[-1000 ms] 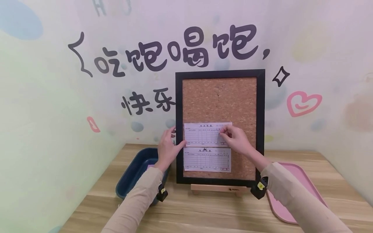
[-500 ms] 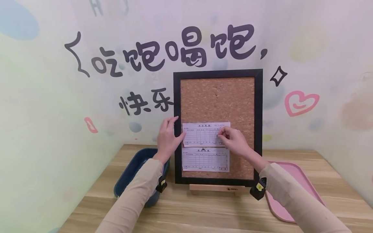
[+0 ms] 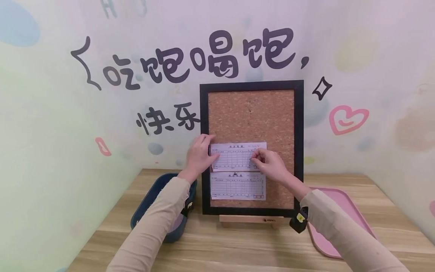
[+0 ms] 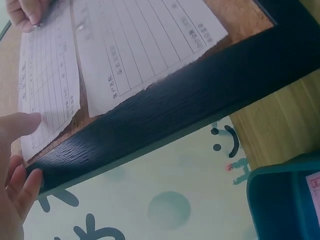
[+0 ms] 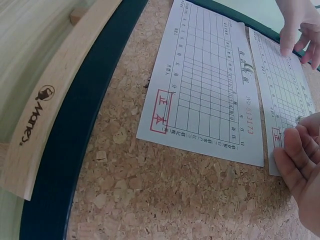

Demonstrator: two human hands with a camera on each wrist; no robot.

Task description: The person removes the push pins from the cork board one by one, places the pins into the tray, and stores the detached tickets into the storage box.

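Note:
Two printed receipt slips lie one above the other on a black-framed corkboard. My left hand is at the frame's left side, its thumb resting on the left end of the upper slip. Its other fingers are by the frame edge. My right hand pinches a small shiny push pin against the right part of the upper slip; the fingertips mostly cover it. Another push pin sits at the top middle of the lower slip.
The board leans on a wooden easel on the wooden table. A dark blue bin with paper inside stands left, partly behind my left sleeve. A pink tray lies right. A wall with painted lettering is behind.
My left hand has moved up and right, its thumb now further onto the upper slip. The right hand stays pinching at the same part of that slip. The view has shifted slightly.

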